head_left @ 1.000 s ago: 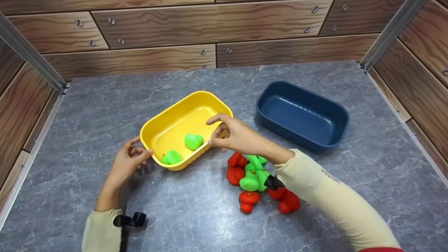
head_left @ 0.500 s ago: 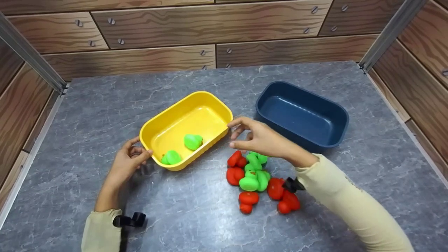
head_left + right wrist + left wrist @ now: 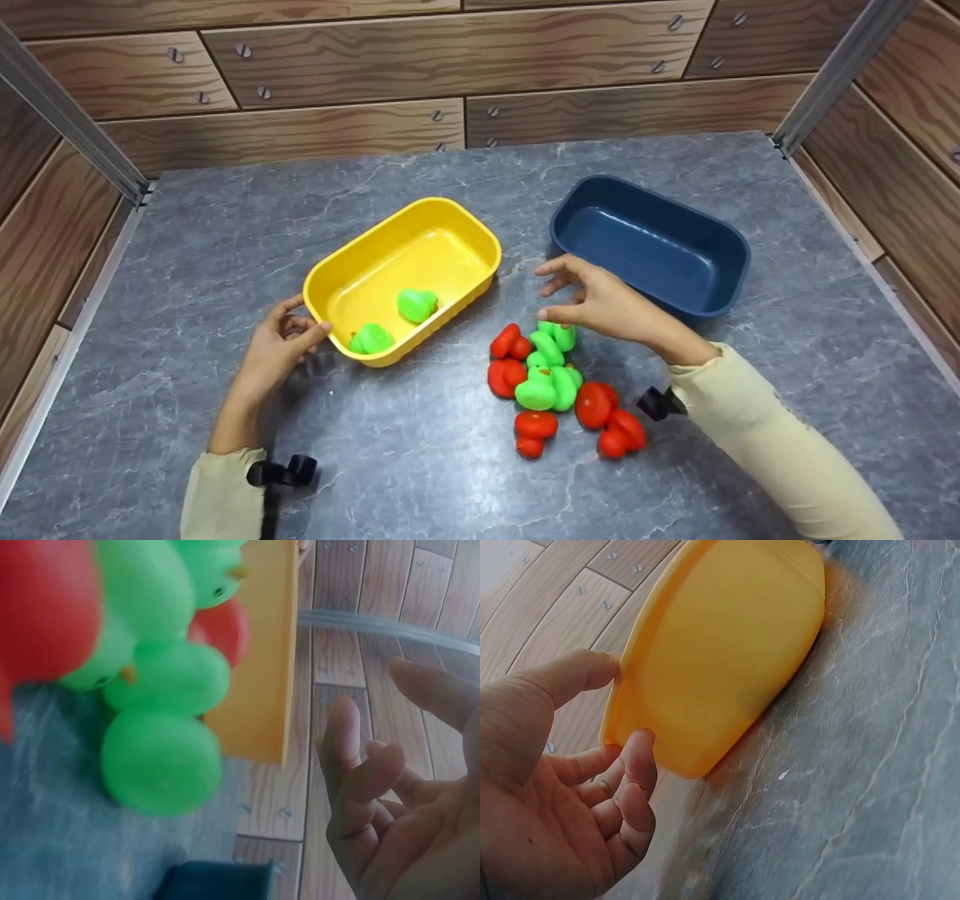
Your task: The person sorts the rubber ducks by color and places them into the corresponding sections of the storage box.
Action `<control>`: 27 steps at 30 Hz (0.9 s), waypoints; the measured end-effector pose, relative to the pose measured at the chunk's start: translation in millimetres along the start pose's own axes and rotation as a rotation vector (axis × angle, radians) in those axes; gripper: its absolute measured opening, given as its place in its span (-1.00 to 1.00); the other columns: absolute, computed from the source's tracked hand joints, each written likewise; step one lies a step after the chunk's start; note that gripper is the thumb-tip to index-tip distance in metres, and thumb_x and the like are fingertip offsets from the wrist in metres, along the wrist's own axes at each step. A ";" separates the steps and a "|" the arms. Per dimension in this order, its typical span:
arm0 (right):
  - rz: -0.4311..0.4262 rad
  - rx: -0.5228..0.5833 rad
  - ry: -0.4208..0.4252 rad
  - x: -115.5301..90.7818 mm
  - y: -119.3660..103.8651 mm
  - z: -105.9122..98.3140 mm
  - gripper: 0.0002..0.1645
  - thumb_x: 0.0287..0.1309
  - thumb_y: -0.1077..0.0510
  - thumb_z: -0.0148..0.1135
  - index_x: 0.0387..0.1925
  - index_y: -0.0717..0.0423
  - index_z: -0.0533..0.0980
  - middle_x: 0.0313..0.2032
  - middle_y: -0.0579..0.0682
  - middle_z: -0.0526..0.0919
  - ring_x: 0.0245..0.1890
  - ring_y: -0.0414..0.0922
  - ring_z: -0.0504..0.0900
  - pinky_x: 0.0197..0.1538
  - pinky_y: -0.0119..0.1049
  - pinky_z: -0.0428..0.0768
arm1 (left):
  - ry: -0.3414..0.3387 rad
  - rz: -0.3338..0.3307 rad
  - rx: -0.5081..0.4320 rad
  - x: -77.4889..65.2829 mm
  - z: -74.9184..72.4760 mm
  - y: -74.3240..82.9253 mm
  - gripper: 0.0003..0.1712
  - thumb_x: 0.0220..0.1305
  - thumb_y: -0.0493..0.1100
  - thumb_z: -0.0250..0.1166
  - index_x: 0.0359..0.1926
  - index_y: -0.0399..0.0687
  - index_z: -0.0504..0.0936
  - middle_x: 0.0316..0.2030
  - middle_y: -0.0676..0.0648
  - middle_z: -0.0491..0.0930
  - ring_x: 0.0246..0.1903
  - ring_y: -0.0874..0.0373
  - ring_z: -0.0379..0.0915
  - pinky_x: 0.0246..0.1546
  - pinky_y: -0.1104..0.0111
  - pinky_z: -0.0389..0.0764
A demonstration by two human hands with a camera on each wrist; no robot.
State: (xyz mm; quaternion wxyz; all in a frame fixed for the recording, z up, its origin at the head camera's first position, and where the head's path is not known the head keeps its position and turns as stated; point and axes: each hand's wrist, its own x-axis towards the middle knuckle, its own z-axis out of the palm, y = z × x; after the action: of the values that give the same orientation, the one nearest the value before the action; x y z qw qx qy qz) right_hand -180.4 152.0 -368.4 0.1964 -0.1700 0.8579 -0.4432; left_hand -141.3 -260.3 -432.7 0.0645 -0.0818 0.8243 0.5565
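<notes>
My left hand holds the left end of a yellow bin, with thumb and index finger at its rim; in the left wrist view the other fingers curl beside the bin's outer wall. Two green rubber ducks lie inside. My right hand hovers with nothing in it, thumb and fingers apart, just above the far end of a pile of toys. That pile mixes green rubber ducks with orange beaks and red toys of similar shape. The hand partly covers the rearmost green duck.
A dark blue bin stands at the back right, behind my right forearm. Wood-patterned panels enclose the grey marbled tabletop at the back and sides.
My right hand has moved right from over the yellow bin's near rim to above the toy pile. The left hand stays at the bin. Both green ducks inside the bin lie still.
</notes>
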 end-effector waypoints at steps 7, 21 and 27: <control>0.021 -0.014 0.015 -2.7 18.2 -4.5 -0.33 0.15 0.09 0.35 0.25 0.12 0.34 0.14 0.27 0.49 -0.31 -0.03 0.62 -0.15 -0.14 0.62 | 0.001 0.001 0.002 -0.3 0.2 0.1 -0.23 0.28 -0.10 0.29 0.40 -0.22 0.16 -0.30 0.07 0.52 -0.45 0.30 0.45 -0.42 0.50 0.47; 0.035 -0.047 -0.031 -4.4 43.9 -8.0 -0.28 0.14 0.03 0.36 0.26 0.17 0.32 0.19 0.29 0.46 -0.23 -0.01 0.63 -0.15 -0.25 0.60 | 0.003 0.000 -0.010 0.0 1.1 -0.5 -0.25 0.28 -0.15 0.28 0.39 -0.24 0.17 -0.32 0.09 0.51 -0.47 0.31 0.44 -0.44 0.52 0.46; 0.018 -0.097 -0.060 -3.4 53.2 -4.1 -0.29 0.12 0.07 0.37 0.25 0.18 0.33 0.18 0.29 0.45 -0.40 -0.10 0.57 -0.26 -0.29 0.57 | 0.005 -0.008 -0.005 0.0 0.9 -0.4 -0.25 0.28 -0.14 0.28 0.39 -0.23 0.17 -0.33 0.09 0.51 -0.47 0.31 0.44 -0.43 0.51 0.46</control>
State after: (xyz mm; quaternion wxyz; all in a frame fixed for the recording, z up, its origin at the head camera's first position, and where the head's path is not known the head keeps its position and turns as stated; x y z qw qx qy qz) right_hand -185.7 185.7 -409.6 0.2174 -0.1847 0.8736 -0.3942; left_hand -141.2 -259.7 -433.3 0.0643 -0.0866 0.8228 0.5579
